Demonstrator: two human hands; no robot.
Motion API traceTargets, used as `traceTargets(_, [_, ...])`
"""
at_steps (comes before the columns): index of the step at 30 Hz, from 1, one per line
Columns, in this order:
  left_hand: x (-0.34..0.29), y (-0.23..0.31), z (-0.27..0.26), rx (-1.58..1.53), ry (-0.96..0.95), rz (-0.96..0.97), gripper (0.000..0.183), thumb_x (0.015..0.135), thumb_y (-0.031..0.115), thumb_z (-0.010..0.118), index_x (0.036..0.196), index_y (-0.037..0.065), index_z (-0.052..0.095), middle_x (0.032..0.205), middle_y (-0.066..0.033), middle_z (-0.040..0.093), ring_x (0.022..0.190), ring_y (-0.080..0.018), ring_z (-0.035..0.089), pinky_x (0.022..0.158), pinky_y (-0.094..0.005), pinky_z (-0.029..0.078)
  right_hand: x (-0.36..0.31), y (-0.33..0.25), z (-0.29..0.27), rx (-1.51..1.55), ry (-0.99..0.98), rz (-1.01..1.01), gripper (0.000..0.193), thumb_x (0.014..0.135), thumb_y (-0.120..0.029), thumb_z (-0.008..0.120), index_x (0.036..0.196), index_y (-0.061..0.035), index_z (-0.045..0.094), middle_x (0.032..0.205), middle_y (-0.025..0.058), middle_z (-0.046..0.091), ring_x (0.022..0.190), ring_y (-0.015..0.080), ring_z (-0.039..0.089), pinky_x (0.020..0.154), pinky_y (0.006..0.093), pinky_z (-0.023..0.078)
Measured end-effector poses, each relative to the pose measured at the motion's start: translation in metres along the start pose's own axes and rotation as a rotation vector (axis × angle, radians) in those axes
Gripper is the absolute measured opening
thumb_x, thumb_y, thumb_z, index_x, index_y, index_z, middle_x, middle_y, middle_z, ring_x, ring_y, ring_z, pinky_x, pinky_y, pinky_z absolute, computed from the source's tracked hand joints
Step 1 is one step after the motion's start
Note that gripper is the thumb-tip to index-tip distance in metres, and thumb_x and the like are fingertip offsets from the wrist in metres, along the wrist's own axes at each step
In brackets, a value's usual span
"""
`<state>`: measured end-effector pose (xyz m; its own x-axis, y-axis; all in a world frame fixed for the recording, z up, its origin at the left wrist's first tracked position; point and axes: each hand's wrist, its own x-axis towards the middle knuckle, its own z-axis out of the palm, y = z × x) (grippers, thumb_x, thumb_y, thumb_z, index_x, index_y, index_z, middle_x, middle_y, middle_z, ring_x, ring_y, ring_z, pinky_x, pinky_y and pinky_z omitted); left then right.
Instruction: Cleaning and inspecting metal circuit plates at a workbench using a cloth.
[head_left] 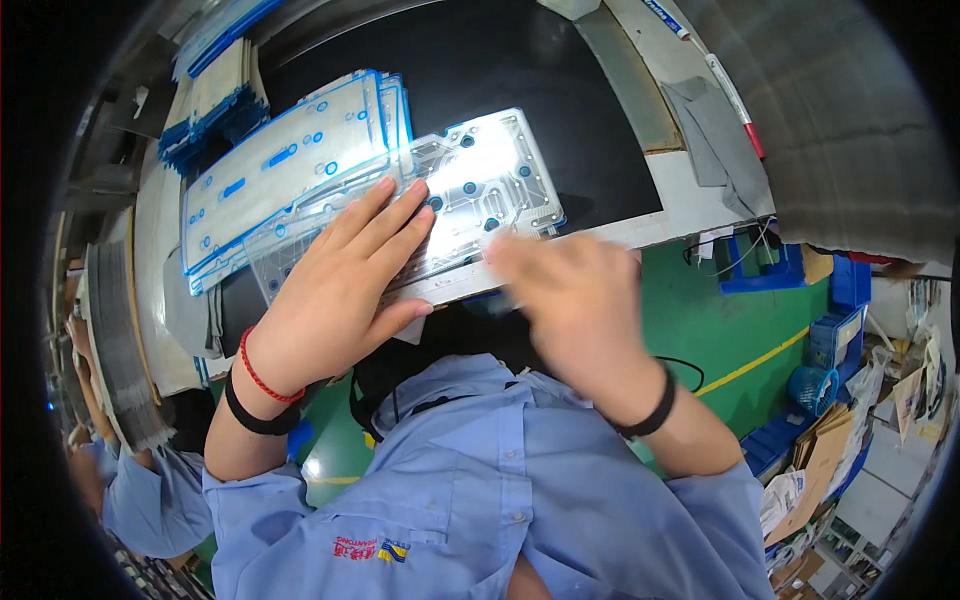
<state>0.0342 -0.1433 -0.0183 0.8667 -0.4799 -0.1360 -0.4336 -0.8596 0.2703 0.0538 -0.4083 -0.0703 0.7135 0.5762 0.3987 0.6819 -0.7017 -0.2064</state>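
A clear flat panel (pixel 505 165) with fine printed lines and several dark round spots lies on the black work surface near the bench's front edge. My left hand (pixel 345 270) rests on it, palm down, fingers stretched out and pressing on its middle; the thumb reaches past the near edge. My right hand (pixel 575 295) is smeared by motion at the panel's near right edge. Its fingertips are too blurred to show whether they hold anything. Partly under the panel, to the left, lies a pile of whitish sheets (pixel 270 165) with blue borders and blue-ringed holes.
A stack of blue-edged pieces (pixel 215 100) stands at the far left. On the right side lie a grey cloth (pixel 705 135) and a marker with a red cap (pixel 735 105). Blue bins (pixel 765 265) stand on the green floor. Another person's blue sleeve (pixel 150 500) shows at left.
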Motion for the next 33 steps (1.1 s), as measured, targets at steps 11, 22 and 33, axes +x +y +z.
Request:
traceTargets(11, [-0.093, -0.037, 0.001, -0.731, 0.858, -0.525, 0.038, 0.109, 0.016, 0.053, 0.144, 0.001, 0.054, 0.147, -0.013, 0.058, 0.139, -0.0236, 0.052, 0.114, -0.038, 0.042, -0.003, 0.04, 0.0, -0.098, 0.093, 0.215, 0.052, 0.082, 0.005, 0.061, 0.126, -0.0177, 0.079, 0.131, -0.0053, 0.072, 0.099, 0.0225, 0.058, 0.091, 0.0378, 0.041])
traceTargets(22, [-0.138, -0.045, 0.03, -1.574, 0.793, -0.594, 0.053, 0.114, 0.029, 0.045, 0.154, -0.005, 0.042, 0.144, -0.0159, 0.06, 0.117, -0.0182, 0.062, 0.099, -0.0308, 0.051, -0.005, 0.042, 0.007, 0.014, 0.127, 0.207, 0.059, 0.081, 0.014, 0.057, 0.129, -0.013, 0.078, 0.128, 0.0028, 0.074, 0.106, 0.0274, 0.057, 0.101, 0.0374, 0.042])
traceTargets(33, [-0.118, -0.036, 0.028, -1.424, 0.611, -0.676, 0.036, 0.112, 0.023, 0.051, 0.139, 0.001, 0.06, 0.111, -0.0032, 0.074, 0.082, -0.0037, 0.062, 0.07, -0.0194, 0.049, -0.006, 0.042, 0.007, -0.002, 0.111, 0.218, 0.06, 0.081, 0.014, 0.058, 0.13, -0.0132, 0.078, 0.129, 0.0034, 0.074, 0.104, 0.0276, 0.056, 0.099, 0.0357, 0.041])
